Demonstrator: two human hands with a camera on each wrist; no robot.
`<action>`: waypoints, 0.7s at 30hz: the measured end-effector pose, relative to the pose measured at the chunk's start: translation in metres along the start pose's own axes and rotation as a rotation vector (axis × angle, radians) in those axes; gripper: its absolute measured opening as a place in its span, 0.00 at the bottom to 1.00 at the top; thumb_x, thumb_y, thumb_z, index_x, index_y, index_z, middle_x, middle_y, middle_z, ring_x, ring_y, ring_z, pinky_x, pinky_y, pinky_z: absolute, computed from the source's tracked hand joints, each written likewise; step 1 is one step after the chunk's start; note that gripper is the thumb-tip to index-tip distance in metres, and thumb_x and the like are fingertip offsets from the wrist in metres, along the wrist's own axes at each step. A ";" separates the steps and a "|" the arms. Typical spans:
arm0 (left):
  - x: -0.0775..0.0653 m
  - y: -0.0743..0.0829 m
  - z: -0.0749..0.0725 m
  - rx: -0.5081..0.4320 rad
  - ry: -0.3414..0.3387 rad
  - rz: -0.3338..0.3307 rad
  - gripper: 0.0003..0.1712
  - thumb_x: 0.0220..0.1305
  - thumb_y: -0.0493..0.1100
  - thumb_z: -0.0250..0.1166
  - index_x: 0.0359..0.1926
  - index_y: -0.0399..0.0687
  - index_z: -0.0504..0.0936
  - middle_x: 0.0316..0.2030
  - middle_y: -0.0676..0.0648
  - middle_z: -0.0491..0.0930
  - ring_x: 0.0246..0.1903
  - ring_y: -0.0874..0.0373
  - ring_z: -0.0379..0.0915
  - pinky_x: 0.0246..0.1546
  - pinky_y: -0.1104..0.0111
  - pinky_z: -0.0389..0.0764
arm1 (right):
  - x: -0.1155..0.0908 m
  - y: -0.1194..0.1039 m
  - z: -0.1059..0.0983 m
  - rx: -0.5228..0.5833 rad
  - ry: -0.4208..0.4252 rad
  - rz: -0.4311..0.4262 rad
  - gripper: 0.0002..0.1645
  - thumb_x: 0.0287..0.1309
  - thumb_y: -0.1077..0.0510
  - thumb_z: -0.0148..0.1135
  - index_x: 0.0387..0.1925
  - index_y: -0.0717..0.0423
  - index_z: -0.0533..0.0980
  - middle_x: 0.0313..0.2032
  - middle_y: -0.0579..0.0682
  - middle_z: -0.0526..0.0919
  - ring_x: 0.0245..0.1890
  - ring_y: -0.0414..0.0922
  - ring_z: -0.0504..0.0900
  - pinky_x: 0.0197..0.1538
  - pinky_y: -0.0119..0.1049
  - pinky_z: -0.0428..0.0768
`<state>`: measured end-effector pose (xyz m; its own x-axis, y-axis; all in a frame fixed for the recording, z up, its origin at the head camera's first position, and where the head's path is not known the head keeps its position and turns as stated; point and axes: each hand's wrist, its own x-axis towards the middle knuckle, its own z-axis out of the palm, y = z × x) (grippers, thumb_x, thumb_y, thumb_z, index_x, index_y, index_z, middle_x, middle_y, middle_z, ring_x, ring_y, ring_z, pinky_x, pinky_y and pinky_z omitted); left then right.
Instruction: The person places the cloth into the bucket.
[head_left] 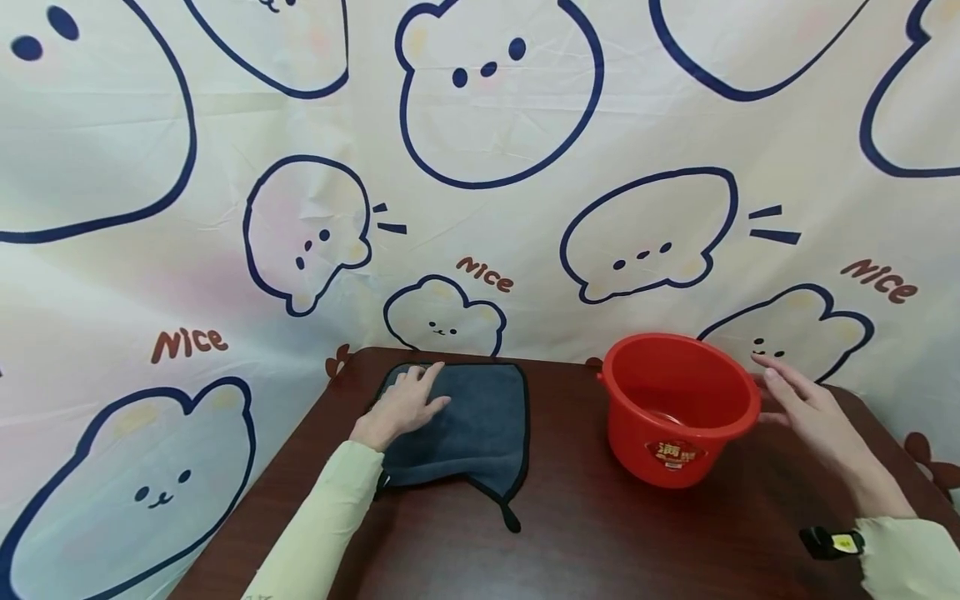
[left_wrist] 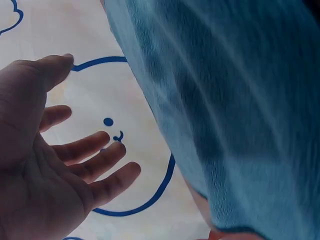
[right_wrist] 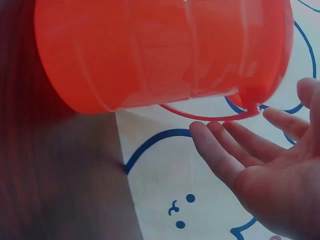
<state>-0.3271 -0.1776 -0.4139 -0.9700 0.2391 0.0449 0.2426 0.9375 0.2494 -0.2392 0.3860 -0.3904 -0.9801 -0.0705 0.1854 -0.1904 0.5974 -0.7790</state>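
A red plastic bucket (head_left: pixel 667 450) with a gold-lettered label stands upright on the right side of the table. Beside its right rim is my right hand (head_left: pixel 813 417), fingers extended; in the right wrist view the fingertips (right_wrist: pixel 200 132) are close to the bucket's thin red handle (right_wrist: pixel 215 118), and contact cannot be made out. A blue-grey cloth (head_left: pixel 480 417) with black edging and a hanging loop lies on the left of the table, its front edge partly folded. My left hand (head_left: pixel 401 408) is over the cloth's left part, fingers loosely spread, holding nothing.
The dark brown tabletop (head_left: pixel 570 542) carries the cloth and the bucket. Behind and around it hangs a pale curtain (head_left: pixel 525 225) printed with cartoon bears. A black band with a yellow tag (head_left: pixel 832 543) is at my right wrist.
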 end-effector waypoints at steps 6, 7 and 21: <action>0.004 0.005 0.014 -0.027 -0.033 -0.047 0.37 0.69 0.55 0.59 0.74 0.55 0.59 0.65 0.35 0.65 0.62 0.40 0.65 0.56 0.46 0.74 | -0.002 0.003 0.009 0.063 -0.012 0.024 0.36 0.75 0.40 0.38 0.77 0.44 0.49 0.63 0.48 0.70 0.43 0.27 0.83 0.42 0.33 0.85; 0.004 0.005 0.016 -0.028 -0.045 -0.058 0.36 0.69 0.55 0.59 0.74 0.55 0.59 0.64 0.35 0.65 0.62 0.41 0.65 0.55 0.47 0.75 | -0.003 0.003 0.011 0.075 -0.011 0.028 0.36 0.74 0.40 0.38 0.78 0.44 0.49 0.64 0.50 0.69 0.44 0.27 0.83 0.42 0.33 0.85; 0.000 0.014 0.031 0.017 -0.176 -0.064 0.32 0.68 0.52 0.62 0.69 0.51 0.68 0.64 0.36 0.67 0.62 0.41 0.64 0.58 0.44 0.72 | -0.009 0.005 0.020 0.257 -0.045 0.073 0.36 0.73 0.38 0.38 0.78 0.36 0.46 0.63 0.29 0.67 0.47 0.30 0.84 0.45 0.35 0.84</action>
<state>-0.3232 -0.1571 -0.4401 -0.9658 0.2177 -0.1407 0.1820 0.9561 0.2298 -0.2319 0.3736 -0.4079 -0.9922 -0.0732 0.1009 -0.1213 0.3801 -0.9169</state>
